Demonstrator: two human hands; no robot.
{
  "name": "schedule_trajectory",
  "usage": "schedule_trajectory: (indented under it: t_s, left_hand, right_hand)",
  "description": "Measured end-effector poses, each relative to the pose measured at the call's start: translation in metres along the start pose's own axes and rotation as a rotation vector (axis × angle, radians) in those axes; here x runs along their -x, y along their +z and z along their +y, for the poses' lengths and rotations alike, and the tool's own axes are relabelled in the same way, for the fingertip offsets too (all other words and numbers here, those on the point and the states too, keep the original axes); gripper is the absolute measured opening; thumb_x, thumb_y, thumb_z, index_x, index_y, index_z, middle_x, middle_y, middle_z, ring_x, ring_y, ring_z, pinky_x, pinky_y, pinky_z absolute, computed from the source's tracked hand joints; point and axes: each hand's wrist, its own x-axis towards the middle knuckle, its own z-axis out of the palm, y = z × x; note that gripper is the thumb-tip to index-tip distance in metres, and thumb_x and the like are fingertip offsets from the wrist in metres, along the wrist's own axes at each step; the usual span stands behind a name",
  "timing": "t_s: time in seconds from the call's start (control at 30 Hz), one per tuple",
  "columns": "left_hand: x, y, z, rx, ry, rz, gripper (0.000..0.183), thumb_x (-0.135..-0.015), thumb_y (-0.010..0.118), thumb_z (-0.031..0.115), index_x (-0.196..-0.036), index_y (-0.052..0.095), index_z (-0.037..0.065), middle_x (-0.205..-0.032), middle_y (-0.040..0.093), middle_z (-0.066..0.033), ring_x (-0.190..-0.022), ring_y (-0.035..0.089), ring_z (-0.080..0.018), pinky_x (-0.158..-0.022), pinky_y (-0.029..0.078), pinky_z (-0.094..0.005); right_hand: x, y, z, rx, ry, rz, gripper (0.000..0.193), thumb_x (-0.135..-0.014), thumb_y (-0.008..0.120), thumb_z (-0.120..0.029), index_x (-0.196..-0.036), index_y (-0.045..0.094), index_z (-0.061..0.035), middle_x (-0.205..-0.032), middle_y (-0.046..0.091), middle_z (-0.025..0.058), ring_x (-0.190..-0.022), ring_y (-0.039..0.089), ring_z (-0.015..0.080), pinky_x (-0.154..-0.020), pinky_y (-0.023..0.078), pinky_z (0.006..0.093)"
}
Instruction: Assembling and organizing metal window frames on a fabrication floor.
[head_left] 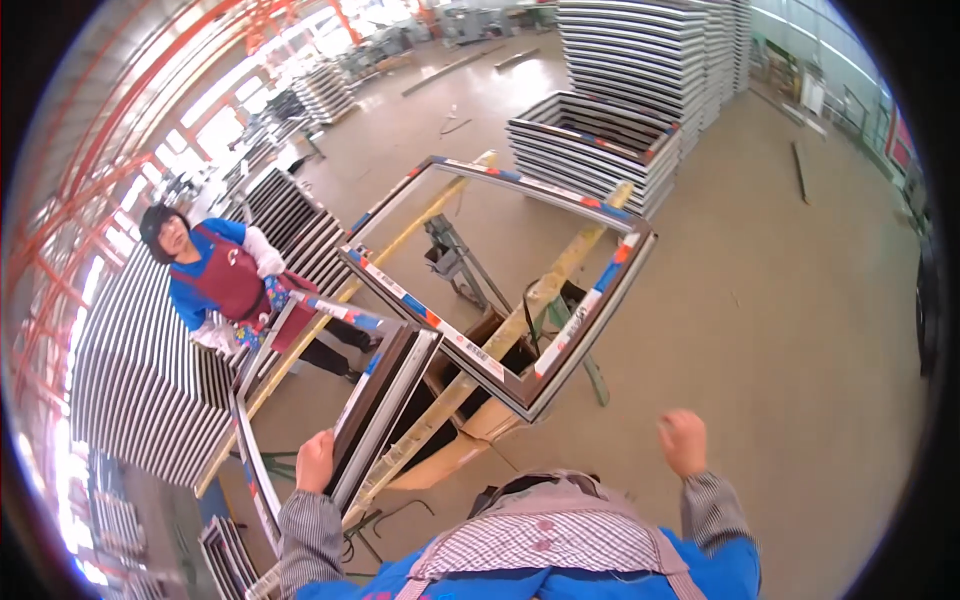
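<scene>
My left hand (315, 462) is closed at the edge of a dark brown and silver window frame (376, 415), which lies tilted on the near left of the supports. My right hand (683, 442) hangs in the air over the floor, fingers curled, with nothing visible in it. A second rectangular frame (607, 279), with red, white and blue tape strips along its sides, rests ahead of me across two yellowish rails (560, 272). One corner of it comes close to the frame by my left hand.
Across the rails at left stands a co-worker (228, 268) in a maroon apron, gloved hands at the nearer frame. Tall stacks of frames rise behind that person (140, 340) and at the back right (635, 60). An open cardboard box (440, 462) sits beneath the rails.
</scene>
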Motion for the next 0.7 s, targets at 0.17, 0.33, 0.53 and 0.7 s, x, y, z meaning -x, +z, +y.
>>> schedule_trajectory:
  t_s: [0.17, 0.33, 0.53, 0.7]
  left_hand:
    - [-0.015, 0.012, 0.04, 0.115, -0.031, 0.059, 0.04, -0.092, 0.036, 0.034, -0.089, 0.058, 0.0, -0.084, 0.055, -0.0261, -0.083, 0.053, -0.0428, -0.07, 0.043, -0.0423]
    - [-0.085, 0.038, 0.122, 0.121, 0.051, 0.053, 0.044, -0.092, 0.035, 0.039, -0.098, 0.058, 0.002, -0.091, 0.058, -0.0241, -0.09, 0.055, -0.0405, -0.074, 0.044, -0.043]
    - [-0.11, 0.063, 0.194, 0.136, -0.082, -0.074, 0.042, -0.091, 0.039, 0.042, -0.093, 0.059, 0.005, -0.088, 0.058, -0.0235, -0.088, 0.055, -0.0408, -0.073, 0.044, -0.0424]
    - [-0.148, 0.101, 0.254, 0.099, -0.017, -0.157, 0.042, -0.09, 0.037, 0.044, -0.085, 0.056, 0.006, -0.077, 0.059, -0.0228, -0.079, 0.057, -0.0398, -0.068, 0.044, -0.0473]
  right_hand:
    - [-0.012, -0.043, 0.072, 0.059, 0.16, -0.034, 0.013, -0.075, 0.06, -0.012, -0.083, 0.058, -0.0016, -0.083, 0.058, 0.0138, -0.081, 0.054, 0.0319, -0.072, 0.043, 0.0407]
    - [-0.076, -0.036, 0.109, -0.055, 0.231, -0.032, 0.012, -0.08, 0.055, -0.011, -0.083, 0.056, 0.0001, -0.082, 0.056, 0.0145, -0.08, 0.053, 0.0299, -0.072, 0.042, 0.0378]
    - [-0.15, -0.028, 0.142, -0.097, 0.16, -0.137, 0.015, -0.081, 0.056, -0.012, -0.086, 0.058, 0.0015, -0.08, 0.06, 0.0135, -0.078, 0.056, 0.0279, -0.072, 0.044, 0.037]
    - [-0.16, -0.047, 0.206, -0.188, 0.388, -0.162, 0.018, -0.081, 0.055, -0.014, -0.088, 0.058, 0.0022, -0.082, 0.062, 0.0145, -0.077, 0.059, 0.0286, -0.072, 0.046, 0.0372]
